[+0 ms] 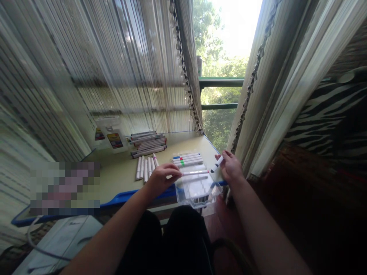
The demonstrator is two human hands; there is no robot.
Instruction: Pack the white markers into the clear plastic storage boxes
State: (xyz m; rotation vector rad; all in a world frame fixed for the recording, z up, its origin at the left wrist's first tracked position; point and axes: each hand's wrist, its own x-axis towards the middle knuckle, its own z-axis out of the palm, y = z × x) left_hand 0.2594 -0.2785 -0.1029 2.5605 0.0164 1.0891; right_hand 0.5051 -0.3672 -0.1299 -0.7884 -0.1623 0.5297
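Note:
My left hand [163,178] is closed in a pinch on the end of a white marker [196,172] that lies across a clear plastic case [197,187] at the table's front edge. My right hand [231,166] holds a short white marker with a black tip [217,164], fingers wrapped round it, just right of the case. Several markers with coloured bands [187,159] lie in a row inside the case's open lid. A loose row of white markers [146,167] lies on the table to the left of my left hand.
A pile of darker markers [147,143] and a clear package with a label [114,139] sit at the back of the green table with its blue rim [123,196]. Striped curtains hang on both sides of a window. A pixelated patch covers the table's left part.

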